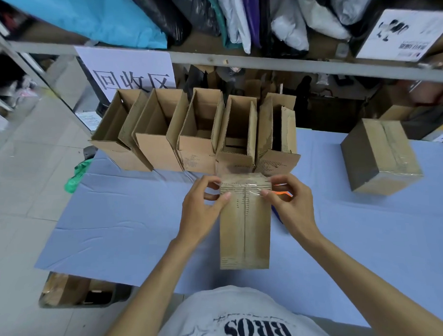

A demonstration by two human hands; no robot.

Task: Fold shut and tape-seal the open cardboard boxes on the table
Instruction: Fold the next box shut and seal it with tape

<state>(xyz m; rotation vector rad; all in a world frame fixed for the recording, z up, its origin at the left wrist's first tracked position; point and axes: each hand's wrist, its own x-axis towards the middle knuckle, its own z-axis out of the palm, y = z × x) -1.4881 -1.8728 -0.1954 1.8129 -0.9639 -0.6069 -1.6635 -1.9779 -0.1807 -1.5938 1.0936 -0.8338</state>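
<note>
Head view: in the middle of the frame a closed box (244,229) lies on the blue-covered table (126,214), its flaps folded shut with the seam running away from the person. A clear tape strip (247,189) crosses its far end. The left hand (204,205) grips the box's left far edge, thumb on top and fingers curled round the side. The right hand (289,203) holds the right far corner, thumb pressing on the tape and fingers curled over the edge. An orange object (282,194) shows beneath it, but I cannot tell what it is. Just behind, five open boxes (198,142) stand in a row, side by side. At right of the frame sits a sealed box (381,158), well apart.
</note>
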